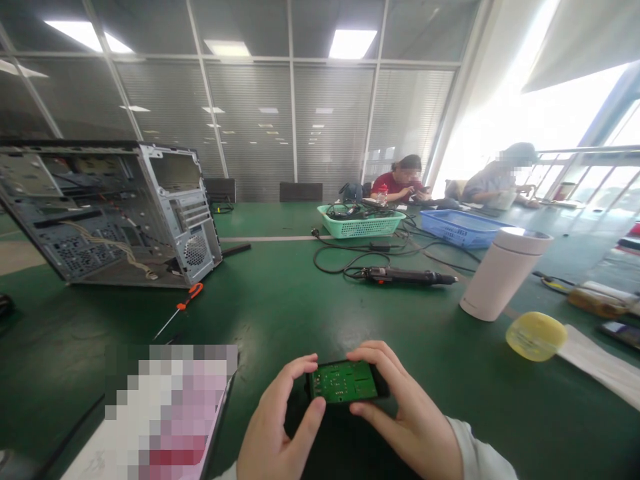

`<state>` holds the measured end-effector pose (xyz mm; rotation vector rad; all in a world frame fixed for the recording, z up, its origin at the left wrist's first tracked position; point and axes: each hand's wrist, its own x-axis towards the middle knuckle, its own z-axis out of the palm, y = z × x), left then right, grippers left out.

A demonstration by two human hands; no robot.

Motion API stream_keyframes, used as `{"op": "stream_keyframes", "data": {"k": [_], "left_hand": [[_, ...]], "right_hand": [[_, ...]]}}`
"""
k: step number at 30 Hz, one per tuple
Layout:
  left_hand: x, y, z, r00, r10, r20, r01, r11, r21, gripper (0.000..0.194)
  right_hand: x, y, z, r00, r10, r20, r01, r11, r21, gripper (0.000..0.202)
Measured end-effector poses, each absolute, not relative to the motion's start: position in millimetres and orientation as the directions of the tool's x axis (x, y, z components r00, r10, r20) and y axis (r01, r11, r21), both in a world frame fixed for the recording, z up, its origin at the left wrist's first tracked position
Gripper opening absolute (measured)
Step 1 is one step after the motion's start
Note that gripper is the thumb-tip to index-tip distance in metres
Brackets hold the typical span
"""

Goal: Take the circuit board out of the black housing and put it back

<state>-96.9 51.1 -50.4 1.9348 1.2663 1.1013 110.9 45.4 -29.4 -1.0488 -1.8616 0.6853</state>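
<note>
Between my two hands sits a green circuit board (345, 383) in a dark frame or housing, its face with small solder points turned up toward me. My left hand (286, 417) grips its left end, thumb on the near edge and fingers on the far edge. At the opposite end, my right hand (400, 407) closes round it in the same way. The underside of the board is hidden. Beyond my hands lies a black electric screwdriver (407, 275) with a cable.
An open computer case (185, 227) stands at left, with an orange-handled screwdriver (181, 307) before it. A green basket (360, 228) of cables, a blue basket (460, 230), a pale tumbler (505, 273) and a yellow container (537, 336) are rightward. Two people sit across the table.
</note>
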Motion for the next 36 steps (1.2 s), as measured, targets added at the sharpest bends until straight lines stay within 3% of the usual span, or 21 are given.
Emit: {"op": "stream_keyframes", "data": {"k": [5,13,19,25,28,32,36], "left_hand": [[-95,54,-43,0.208,0.928,0.309,0.436,-0.371,0.820,0.025],[-94,54,-45,0.248,0.962,0.111,0.180,-0.158,0.971,0.017],[-90,54,-41,0.290,0.957,0.016,0.092,-0.045,0.995,0.023],[-91,54,-38,0.215,0.976,-0.011,0.141,-0.019,0.990,0.026],[-92,51,-37,0.248,0.968,0.032,0.258,-0.098,0.961,0.021],[-89,44,-34,0.297,0.944,0.144,0.452,-0.272,0.849,0.032],[-85,42,-30,0.285,0.948,0.139,0.479,-0.266,0.836,0.028]], "right_hand": [[113,45,-25,-0.255,0.892,0.374,0.293,0.440,-0.849,0.030],[118,46,-26,-0.302,0.923,0.237,0.281,0.324,-0.904,0.044],[114,47,-25,-0.238,0.967,0.086,0.374,0.174,-0.911,0.046],[110,44,-20,-0.193,0.981,-0.025,0.354,0.046,-0.934,0.047],[107,42,-18,-0.169,0.984,-0.059,0.322,-0.001,-0.947,0.042],[106,40,-18,-0.158,0.985,-0.065,0.356,-0.005,-0.934,0.041],[108,39,-25,-0.157,0.983,-0.091,0.356,-0.030,-0.934,0.049]]}}
